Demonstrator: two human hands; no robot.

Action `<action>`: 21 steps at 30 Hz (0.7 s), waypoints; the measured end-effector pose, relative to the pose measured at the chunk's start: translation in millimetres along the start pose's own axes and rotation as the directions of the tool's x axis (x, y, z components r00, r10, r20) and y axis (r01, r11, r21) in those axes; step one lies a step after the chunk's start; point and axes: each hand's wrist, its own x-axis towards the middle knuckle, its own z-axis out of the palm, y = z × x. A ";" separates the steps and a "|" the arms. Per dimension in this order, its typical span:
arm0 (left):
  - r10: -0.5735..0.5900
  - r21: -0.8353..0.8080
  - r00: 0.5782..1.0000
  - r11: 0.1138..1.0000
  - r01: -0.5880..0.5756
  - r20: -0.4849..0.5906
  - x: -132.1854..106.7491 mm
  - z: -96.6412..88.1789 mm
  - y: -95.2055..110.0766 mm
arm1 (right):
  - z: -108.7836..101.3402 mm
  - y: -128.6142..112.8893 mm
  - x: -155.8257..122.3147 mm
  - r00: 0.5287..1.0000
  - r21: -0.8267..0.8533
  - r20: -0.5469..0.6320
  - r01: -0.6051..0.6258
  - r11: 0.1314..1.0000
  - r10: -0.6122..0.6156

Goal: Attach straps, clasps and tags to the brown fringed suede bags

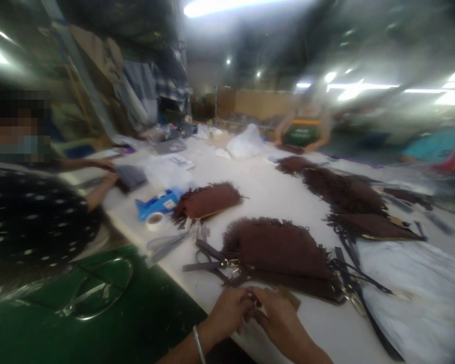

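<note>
My left hand (229,311) and my right hand (278,316) meet at the near edge of a long white table (265,189). Both have their fingers pinched together over something small that I cannot make out. A thin bangle sits on my left wrist. Just beyond my hands lies a brown fringed bag (278,253) with dark straps (212,260) and metal clips at its left end. A second brown fringed bag (208,201) lies farther left. The picture is blurred.
More brown fringed bags (345,192) are heaped to the right, beside white fabric (417,283). A blue tape dispenser (157,203) and tape roll (154,221) sit at left. A person in a dotted top (34,222) works at left; another person (305,129) stands at the far end.
</note>
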 end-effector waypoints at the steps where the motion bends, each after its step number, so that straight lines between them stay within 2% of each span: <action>1: 0.003 -0.024 1.000 1.000 -0.003 0.000 -0.2 -3.1 -2.7 | 5.2 -3.2 1.7 0.999 0.046 0.007 -0.043 0.998 0.043; 4: -0.036 -0.055 0.999 0.998 0.037 0.012 -2.2 -12.0 -9.9 | 15.6 -7.5 5.7 0.996 0.122 -0.001 -0.091 0.988 0.092; 7: -0.053 0.008 0.999 0.999 0.053 0.009 -4.9 -19.9 -6.6 | 17.8 -3.0 8.0 0.995 0.124 -0.022 -0.099 0.987 0.102; 9: -0.010 0.153 0.995 0.988 0.025 -0.098 -5.2 -25.1 2.9 | 15.8 5.0 8.6 0.991 0.117 -0.048 -0.119 0.986 0.125; 10: 0.052 0.268 0.983 0.963 -0.002 -0.178 -4.5 -27.6 8.7 | 13.8 10.2 8.9 0.988 0.125 -0.067 -0.129 0.984 0.139; 12: 0.250 0.544 0.921 0.837 -0.051 -0.298 -1.2 -31.7 18.5 | 8.2 20.7 10.3 0.979 0.160 -0.111 -0.151 0.976 0.170; 14: 0.427 0.772 0.859 0.633 -0.060 -0.283 4.3 -33.1 21.9 | 0.7 28.9 14.0 0.968 0.198 -0.156 -0.165 0.966 0.197; 16: 0.495 0.896 0.844 0.442 -0.037 -0.209 10.3 -30.5 17.5 | -7.1 32.4 20.6 0.958 0.223 -0.203 -0.155 0.962 0.202; 18: 0.516 0.956 0.845 0.294 -0.020 -0.141 14.4 -24.1 8.6 | -13.1 31.3 29.3 0.949 0.227 -0.255 -0.130 0.965 0.188; 21: 0.562 0.980 0.826 0.188 -0.069 -0.050 13.5 -12.1 -1.7 | -14.6 26.0 43.6 0.932 0.196 -0.332 -0.081 0.977 0.144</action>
